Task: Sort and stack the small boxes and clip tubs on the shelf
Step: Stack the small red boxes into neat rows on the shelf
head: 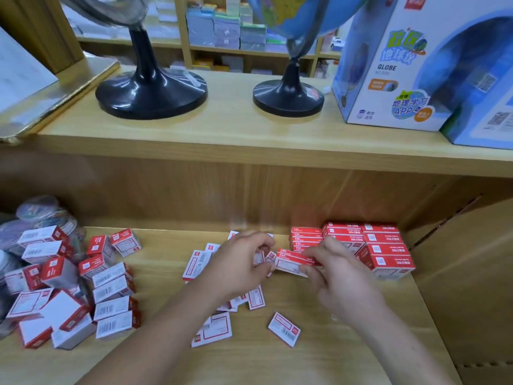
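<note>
Stationery-shop shelving surrounds you, and your work lies on the lower wooden shelf (319, 354) under the board that carries the globe stands. Your right hand (337, 276) is clamped on a small red-and-white box (294, 263), thumb beneath and fingers over its right end; the box lies almost level, its long axis running left to right. Your left hand (244, 266) is curled shut just beside the box's left end, apparently pinching another small box, though I cannot tell for sure. The neat red stack (369, 245) stands to the right and slightly behind the held box, against the back corner, so the right hand is the nearer one. Loose flat boxes (284, 329) lie under and before your wrists. Further left, well apart, sits the jumbled heap (83, 295), with bagged clip tubs (39, 215) behind it.
</note>
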`<action>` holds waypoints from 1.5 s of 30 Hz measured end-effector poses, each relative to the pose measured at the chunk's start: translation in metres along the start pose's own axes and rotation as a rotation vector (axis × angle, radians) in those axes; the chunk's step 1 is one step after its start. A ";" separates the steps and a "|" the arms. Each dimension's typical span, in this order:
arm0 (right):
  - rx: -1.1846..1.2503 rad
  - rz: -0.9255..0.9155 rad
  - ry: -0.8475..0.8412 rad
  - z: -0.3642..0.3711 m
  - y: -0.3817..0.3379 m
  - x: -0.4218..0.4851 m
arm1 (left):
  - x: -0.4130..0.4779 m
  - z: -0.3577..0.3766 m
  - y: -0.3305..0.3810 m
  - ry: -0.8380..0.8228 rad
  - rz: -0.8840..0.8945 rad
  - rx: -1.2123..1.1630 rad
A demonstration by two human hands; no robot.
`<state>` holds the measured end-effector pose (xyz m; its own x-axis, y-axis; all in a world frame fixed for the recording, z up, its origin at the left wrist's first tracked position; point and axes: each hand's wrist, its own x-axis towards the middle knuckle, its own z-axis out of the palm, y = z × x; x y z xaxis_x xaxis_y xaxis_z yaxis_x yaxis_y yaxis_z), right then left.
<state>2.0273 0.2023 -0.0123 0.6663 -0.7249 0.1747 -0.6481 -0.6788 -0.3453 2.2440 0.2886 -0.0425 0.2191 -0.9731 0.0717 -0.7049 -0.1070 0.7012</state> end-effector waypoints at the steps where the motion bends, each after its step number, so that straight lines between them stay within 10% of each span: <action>1: -0.012 0.009 0.015 -0.002 0.002 0.005 | 0.007 -0.002 -0.006 0.014 0.039 0.153; 10: 0.004 0.038 0.096 -0.002 0.006 0.045 | 0.024 0.015 -0.027 -0.113 0.127 0.425; 20: 0.019 0.036 -0.013 0.026 -0.012 0.068 | -0.017 -0.001 -0.033 -0.107 0.100 0.265; 26: 0.124 -0.051 -0.069 0.016 0.000 0.051 | -0.013 -0.008 -0.020 0.197 -0.047 0.055; 30: 0.048 -0.060 -0.044 0.005 0.009 0.019 | -0.010 0.010 0.006 0.060 0.047 -0.012; 45: 0.426 0.381 0.098 0.053 0.045 -0.034 | -0.005 0.063 0.023 0.111 0.020 0.313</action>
<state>1.9947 0.2023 -0.0823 0.3647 -0.9301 0.0429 -0.6160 -0.2755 -0.7380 2.1841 0.2781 -0.0711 0.2632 -0.9492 0.1726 -0.8790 -0.1622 0.4484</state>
